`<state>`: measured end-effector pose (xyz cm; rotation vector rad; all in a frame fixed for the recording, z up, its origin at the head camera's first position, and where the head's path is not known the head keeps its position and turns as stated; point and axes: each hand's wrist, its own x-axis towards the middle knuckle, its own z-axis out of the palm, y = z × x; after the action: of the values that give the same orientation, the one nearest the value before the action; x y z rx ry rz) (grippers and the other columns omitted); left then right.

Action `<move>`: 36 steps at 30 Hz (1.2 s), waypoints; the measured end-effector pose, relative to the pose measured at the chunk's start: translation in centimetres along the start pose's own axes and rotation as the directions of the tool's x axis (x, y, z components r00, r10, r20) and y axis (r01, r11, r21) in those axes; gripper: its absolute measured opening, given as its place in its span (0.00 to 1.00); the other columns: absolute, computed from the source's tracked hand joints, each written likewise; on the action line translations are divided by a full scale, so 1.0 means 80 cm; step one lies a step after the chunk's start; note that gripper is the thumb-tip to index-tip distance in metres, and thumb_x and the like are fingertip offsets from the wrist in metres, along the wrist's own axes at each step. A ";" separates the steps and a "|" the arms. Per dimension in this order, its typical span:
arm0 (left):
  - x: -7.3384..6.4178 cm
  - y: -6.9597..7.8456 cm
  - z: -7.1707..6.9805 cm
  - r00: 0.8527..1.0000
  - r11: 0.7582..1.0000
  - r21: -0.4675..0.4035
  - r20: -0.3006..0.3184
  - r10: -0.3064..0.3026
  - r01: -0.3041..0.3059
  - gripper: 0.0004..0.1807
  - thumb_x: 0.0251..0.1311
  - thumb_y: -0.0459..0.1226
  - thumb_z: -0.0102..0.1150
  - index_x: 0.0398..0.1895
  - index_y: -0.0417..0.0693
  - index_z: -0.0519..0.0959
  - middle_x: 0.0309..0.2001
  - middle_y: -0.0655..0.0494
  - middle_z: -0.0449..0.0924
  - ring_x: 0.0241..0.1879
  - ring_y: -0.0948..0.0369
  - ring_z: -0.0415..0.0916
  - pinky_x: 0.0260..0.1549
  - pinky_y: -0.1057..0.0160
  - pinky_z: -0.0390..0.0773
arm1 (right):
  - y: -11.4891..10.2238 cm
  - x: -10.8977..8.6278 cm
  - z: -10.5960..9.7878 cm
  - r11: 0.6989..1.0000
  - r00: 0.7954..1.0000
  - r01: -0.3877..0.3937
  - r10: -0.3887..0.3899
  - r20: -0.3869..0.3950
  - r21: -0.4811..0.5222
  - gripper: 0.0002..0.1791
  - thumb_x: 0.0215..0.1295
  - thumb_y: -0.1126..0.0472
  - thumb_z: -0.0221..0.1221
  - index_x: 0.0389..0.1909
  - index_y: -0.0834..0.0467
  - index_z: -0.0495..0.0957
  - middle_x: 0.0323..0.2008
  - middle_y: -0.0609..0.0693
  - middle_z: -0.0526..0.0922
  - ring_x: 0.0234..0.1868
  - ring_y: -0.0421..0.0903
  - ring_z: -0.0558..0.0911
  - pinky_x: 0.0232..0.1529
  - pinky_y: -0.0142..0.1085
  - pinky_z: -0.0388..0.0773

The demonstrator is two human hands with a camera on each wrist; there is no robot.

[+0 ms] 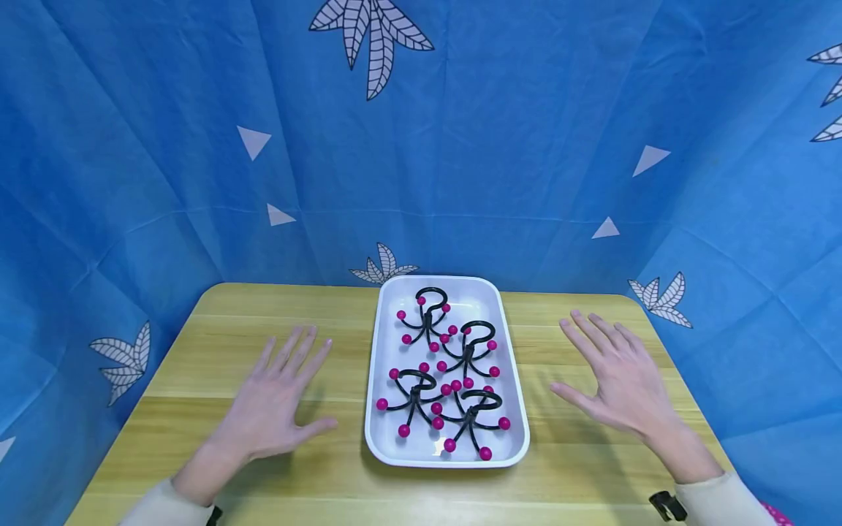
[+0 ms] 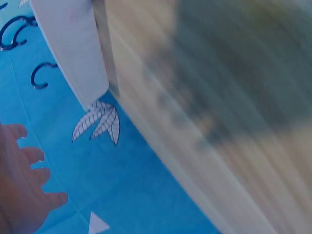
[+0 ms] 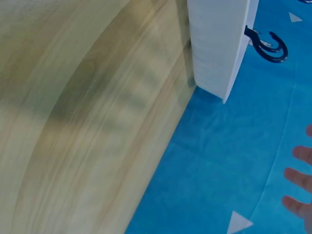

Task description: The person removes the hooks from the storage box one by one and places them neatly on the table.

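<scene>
Tray (image 1: pixel 473 292) of white colour was standing on the wooden table (image 1: pixel 296 486), near its middle, between both hands of the person. Inside it were four black hooked pieces, each one with a curved hook on top and several thin legs, which finished in bright pink balls (image 1: pixel 403 431). The farthest piece (image 1: pixel 428 320) was at the far left part, the second piece (image 1: pixel 468 352) was to the right of it and nearer, the third piece (image 1: pixel 415 393) was at the near left, and the fourth piece (image 1: pixel 471 415) at the near right. Some pink balls of neighbouring pieces were very close; I could not tell if they touched.

The left hand (image 1: pixel 272 405) was wide, with straight fingers separated and the thumb toward the tray. The right hand (image 1: pixel 625 380) was equally wide on the other side, its thumb also turned to the tray. Both were above the table and apart from the tray. Light sleeves (image 1: pixel 726 504) covered the forearms. Behind the table was a blue cloth (image 1: pixel 506 131) with pale leaves (image 1: pixel 379 40) and triangles (image 1: pixel 650 159). In the right wrist view, one black hook rose beyond the tray wall.
</scene>
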<state>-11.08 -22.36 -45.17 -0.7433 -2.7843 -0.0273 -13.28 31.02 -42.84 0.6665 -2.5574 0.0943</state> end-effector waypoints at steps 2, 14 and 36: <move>0.000 0.007 0.005 1.000 1.000 -0.004 0.005 0.009 -0.009 0.63 0.56 0.80 0.50 0.86 0.54 0.52 0.86 0.41 0.50 0.84 0.39 0.52 0.81 0.32 0.55 | -0.002 0.005 0.003 1.000 1.000 0.007 -0.007 -0.002 0.012 0.55 0.64 0.15 0.44 0.79 0.51 0.67 0.75 0.59 0.75 0.72 0.65 0.74 0.70 0.64 0.71; 0.004 0.041 0.032 0.997 0.998 -0.037 0.054 0.054 -0.052 0.63 0.54 0.80 0.53 0.86 0.54 0.54 0.86 0.45 0.49 0.84 0.41 0.52 0.80 0.33 0.58 | -0.018 0.037 0.019 0.999 0.997 0.016 -0.020 0.075 0.047 0.51 0.57 0.27 0.65 0.77 0.50 0.69 0.73 0.58 0.77 0.72 0.63 0.75 0.65 0.67 0.77; 0.010 0.074 0.061 0.990 0.993 -0.067 0.090 0.107 -0.101 0.62 0.56 0.81 0.49 0.85 0.54 0.56 0.86 0.45 0.52 0.85 0.43 0.52 0.81 0.36 0.57 | -0.043 0.088 0.053 0.993 0.993 0.086 -0.092 0.072 0.083 0.35 0.64 0.39 0.66 0.67 0.54 0.80 0.59 0.56 0.87 0.60 0.58 0.85 0.63 0.58 0.82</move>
<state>-10.02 -16.44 -49.97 -0.9268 -2.8396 -0.0623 -18.89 24.09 -43.38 0.8279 -2.6032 0.1444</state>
